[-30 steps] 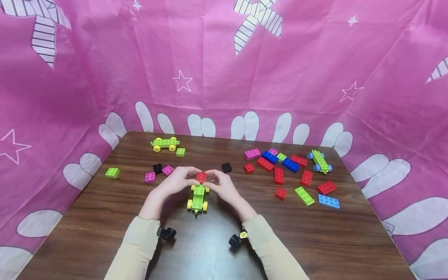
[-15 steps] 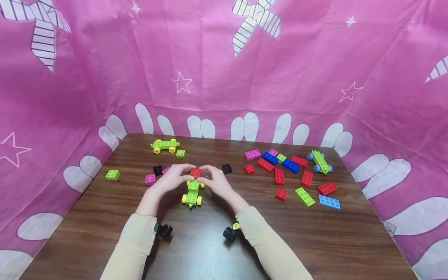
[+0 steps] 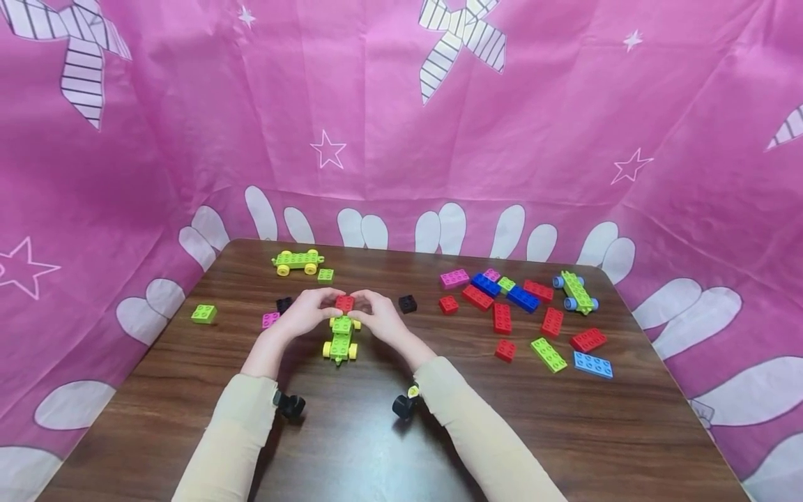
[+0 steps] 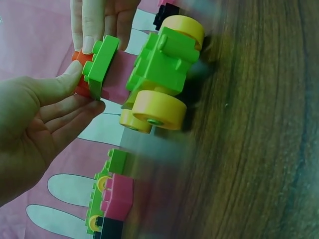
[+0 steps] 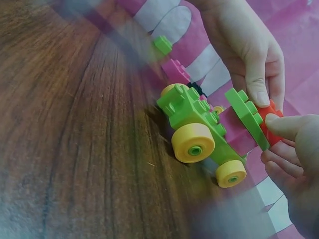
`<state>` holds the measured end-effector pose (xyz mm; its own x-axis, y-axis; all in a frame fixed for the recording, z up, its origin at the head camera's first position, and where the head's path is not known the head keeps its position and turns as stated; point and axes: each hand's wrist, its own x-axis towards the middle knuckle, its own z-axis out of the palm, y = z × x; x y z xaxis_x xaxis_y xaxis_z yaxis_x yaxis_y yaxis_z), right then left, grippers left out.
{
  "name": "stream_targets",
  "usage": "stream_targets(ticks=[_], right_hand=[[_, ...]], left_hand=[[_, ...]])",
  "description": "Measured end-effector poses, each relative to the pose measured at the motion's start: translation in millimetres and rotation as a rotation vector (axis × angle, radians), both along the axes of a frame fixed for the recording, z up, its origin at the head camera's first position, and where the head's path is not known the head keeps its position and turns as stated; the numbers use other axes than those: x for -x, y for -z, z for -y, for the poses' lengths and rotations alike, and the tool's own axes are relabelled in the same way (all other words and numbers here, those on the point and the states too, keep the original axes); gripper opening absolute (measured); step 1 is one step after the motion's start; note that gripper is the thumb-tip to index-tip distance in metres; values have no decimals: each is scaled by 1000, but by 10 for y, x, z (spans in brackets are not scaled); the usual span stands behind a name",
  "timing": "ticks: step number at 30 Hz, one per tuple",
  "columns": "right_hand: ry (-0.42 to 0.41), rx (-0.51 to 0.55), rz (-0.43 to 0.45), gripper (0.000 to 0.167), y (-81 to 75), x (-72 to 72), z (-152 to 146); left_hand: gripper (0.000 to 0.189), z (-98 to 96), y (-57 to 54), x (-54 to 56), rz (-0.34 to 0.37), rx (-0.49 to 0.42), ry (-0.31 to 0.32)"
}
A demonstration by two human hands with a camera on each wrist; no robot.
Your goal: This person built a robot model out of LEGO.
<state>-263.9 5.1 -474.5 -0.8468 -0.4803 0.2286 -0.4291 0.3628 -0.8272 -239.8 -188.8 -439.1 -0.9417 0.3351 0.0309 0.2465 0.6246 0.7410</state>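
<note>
A little left of the middle of the worktop (image 3: pixel 615 432), the car (image 3: pixel 339 350) stands with its wheels (image 4: pixel 160 109) seemingly down on the wood, a red brick (image 3: pixel 344 303) at the far end of its green plate (image 4: pixel 102 59). The left hand (image 3: pixel 306 314) and right hand (image 3: pixel 383 318) pinch that brick from either side, fingers bent and parted only by its thickness; whether it is fully pressed down cannot be told. The car looks light, stiff and sturdy, its smooth plastic perhaps slightly slippery, and it could roll; the sides of the chassis (image 4: pixel 164 62) should give the steadiest hold. The worktop is dark, wood-grained and shiny on its near side, with loose bricks (image 3: pixel 502 318) toward the right edge. A pink curtain (image 3: pixel 401 139) hangs behind the far edge and along both sides.
</note>
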Motion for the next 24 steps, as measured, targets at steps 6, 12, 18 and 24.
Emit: stream_targets(ticks=[6, 12, 18, 24], right_hand=[[9, -16, 17, 32, -1, 21, 13], [9, -25, 29, 33, -14, 9, 13], [6, -32, 33, 35, -18, -2, 3], [9, -21, 32, 35, -13, -6, -9]], left_hand=[[40, 23, 11, 23, 11, -5, 0], [43, 33, 9, 32, -3, 6, 7], [44, 39, 17, 19, 0, 6, 5], [48, 43, 29, 12, 3, 3, 6]])
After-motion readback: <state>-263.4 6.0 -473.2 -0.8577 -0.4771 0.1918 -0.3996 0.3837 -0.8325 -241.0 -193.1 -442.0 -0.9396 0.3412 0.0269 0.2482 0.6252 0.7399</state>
